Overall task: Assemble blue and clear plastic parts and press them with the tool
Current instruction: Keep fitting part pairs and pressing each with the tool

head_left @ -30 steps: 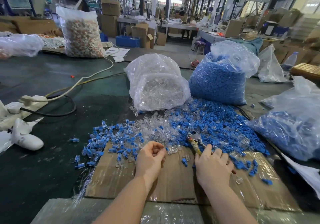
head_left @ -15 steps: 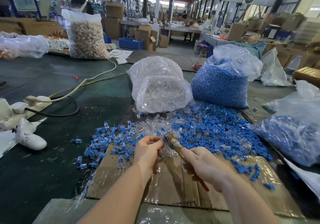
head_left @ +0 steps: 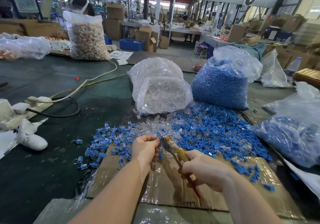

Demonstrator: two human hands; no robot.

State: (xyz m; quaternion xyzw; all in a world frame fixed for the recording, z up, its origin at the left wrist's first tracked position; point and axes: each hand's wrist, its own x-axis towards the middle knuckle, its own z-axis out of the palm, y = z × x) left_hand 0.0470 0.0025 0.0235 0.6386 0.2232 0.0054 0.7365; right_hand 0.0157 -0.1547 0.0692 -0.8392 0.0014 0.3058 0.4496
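My left hand [head_left: 146,150] pinches a small blue and clear part [head_left: 159,139] between thumb and curled fingertips, presenting it at the metal head of the tool [head_left: 170,146]. My right hand [head_left: 203,169] is wrapped around the tool's handles, fingers curled tight on the yellow-taped grip, with a red handle end projecting below the palm. I cannot tell whether the tool's nose is fully squeezed on the part or only touching it; the contact point is too small to resolve.

I judge the current step to be the pressing of one joined piece.

Status of work, moving outward:

- Done: a scatter of assembled pieces [head_left: 102,147], blue cores inside clear shells, lies to the left of my hands, partly on the cardboard sheet [head_left: 173,189] and partly on the dark table [head_left: 43,180].
- Loose stock: a pile of blue parts [head_left: 207,132] spreads just beyond and to the right of the tool, mixed at its near edge with clear parts [head_left: 152,125].
- Reserve stock: a bag of clear parts [head_left: 161,89] and a bag of blue parts [head_left: 223,83] stand behind the pile, both well filled. A further bag holding blue material [head_left: 294,133] lies at the right.

The finished scatter is small against the remaining stock; I estimate the task is at an early stage, with most pieces still to be joined and pressed.
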